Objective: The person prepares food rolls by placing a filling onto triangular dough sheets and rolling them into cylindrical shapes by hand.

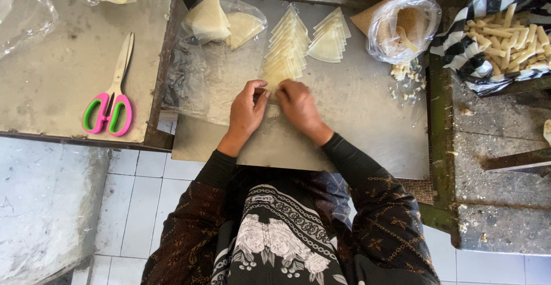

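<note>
Wrapper triangles (285,50) lie fanned in a row at twelve o'clock from both hands, within easy reach. Left hand (247,110) and right hand (297,104) pinch the nearest piece together on the metal tabletop (367,124); filling bag (402,27) waits at two o'clock.

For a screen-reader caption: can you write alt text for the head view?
Two bare hands, left hand and right hand, pinch a pale triangular pastry sheet on a grey metal worktop. Pink-and-green scissors lie left; rolled pastry sticks fill a striped bag right.
</note>
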